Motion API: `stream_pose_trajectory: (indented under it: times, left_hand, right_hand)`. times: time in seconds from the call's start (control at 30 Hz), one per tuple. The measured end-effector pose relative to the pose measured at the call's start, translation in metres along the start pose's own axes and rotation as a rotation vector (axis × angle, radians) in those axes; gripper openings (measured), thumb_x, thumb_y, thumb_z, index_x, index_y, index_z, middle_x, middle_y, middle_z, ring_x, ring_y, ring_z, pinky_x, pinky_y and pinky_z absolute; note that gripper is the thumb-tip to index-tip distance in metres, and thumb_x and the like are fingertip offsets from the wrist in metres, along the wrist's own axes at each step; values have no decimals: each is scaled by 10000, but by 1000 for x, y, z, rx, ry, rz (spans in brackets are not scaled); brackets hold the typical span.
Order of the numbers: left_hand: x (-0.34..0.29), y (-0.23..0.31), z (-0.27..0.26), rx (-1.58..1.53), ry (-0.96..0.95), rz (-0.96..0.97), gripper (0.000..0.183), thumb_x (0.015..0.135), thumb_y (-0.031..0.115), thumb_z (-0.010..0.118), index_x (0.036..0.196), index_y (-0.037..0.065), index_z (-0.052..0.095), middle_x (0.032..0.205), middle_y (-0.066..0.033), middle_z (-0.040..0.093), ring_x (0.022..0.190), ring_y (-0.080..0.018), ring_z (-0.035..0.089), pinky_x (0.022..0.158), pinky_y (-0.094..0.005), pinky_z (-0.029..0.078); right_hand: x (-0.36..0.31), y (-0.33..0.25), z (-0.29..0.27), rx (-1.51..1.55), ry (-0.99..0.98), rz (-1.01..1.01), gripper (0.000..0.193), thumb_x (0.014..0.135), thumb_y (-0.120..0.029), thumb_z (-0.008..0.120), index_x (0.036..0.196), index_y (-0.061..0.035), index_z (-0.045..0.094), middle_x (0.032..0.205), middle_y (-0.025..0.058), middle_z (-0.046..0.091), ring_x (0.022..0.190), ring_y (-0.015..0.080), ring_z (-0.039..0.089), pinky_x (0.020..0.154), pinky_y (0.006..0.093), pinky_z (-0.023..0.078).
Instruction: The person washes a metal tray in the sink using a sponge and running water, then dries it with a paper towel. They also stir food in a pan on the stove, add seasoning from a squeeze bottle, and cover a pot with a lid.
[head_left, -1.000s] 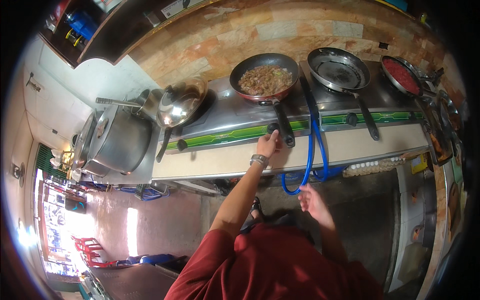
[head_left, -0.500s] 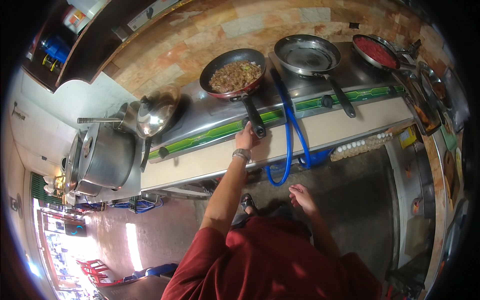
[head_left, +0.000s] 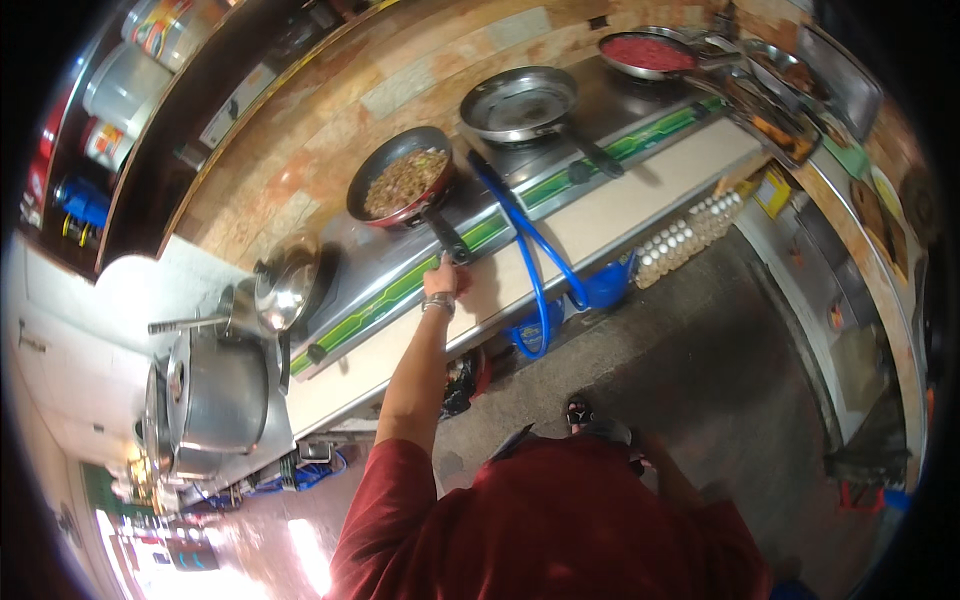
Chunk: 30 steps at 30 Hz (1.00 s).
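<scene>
My left hand point(head_left: 445, 280) is at the green-striped front of the gas stove point(head_left: 370, 300), its fingers closed at a control knob that they cover. Just above it juts the black handle point(head_left: 446, 236) of a red frying pan point(head_left: 440, 193). Browned chopped meat point(head_left: 404, 183) with green bits fills that pan. To the right, a steel frying pan point(head_left: 520, 105) with a shiny, wet-looking inside sits on another burner. My right hand point(head_left: 642, 459) hangs low by my body, mostly hidden by my shirt, and its fingers cannot be made out.
Blue hoses point(head_left: 530, 270) loop over the counter edge. A lidded pan point(head_left: 285, 285) and a large pot point(head_left: 222, 390) stand at the left. Farther right are a pan of red food point(head_left: 647, 54) and, below the counter, egg trays point(head_left: 680, 245). A shelf point(head_left: 150, 170) overhangs at upper left.
The view has turned and shifted, so the stove appears more slanted. My left hand stays at the stove front below the red pan's handle. My right hand has dropped back toward my body.
</scene>
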<state>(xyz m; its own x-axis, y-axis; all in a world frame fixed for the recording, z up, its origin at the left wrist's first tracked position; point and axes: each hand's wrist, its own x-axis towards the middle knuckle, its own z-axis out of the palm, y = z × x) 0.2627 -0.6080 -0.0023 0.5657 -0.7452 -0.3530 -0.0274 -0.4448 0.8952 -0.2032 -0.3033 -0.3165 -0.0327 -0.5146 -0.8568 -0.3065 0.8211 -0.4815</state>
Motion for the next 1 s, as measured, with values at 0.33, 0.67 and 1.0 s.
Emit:
stream_pose_trajectory:
  times: [0.33,0.67,1.0]
  left_hand:
    - [12,6,16,-16,-28,-86,408,883,343,502,807,-23,663,748,-174,675,594,-270,649,525,-387,533]
    - [-76,-5,59,527,-16,961,527,904,504,494,945,-4,629,710,-172,598,618,-284,606,509,-418,499]
    - [-364,-192,375,916,-1362,150,468,919,459,512,1074,22,576,838,-141,606,705,-244,600,576,-387,501]
  right_hand:
    - [-82,177,-9,-476,268,-258,171,800,-137,586,952,-107,660,773,132,656,685,294,650,590,417,528]
    - [-127,145,-87,-153,476,14,324,766,-305,643,1005,-94,703,991,171,681,974,326,651,836,411,523]
    - [-85,182,-256,-65,640,7,312,749,-239,562,922,-27,713,976,182,687,912,343,671,762,417,544]
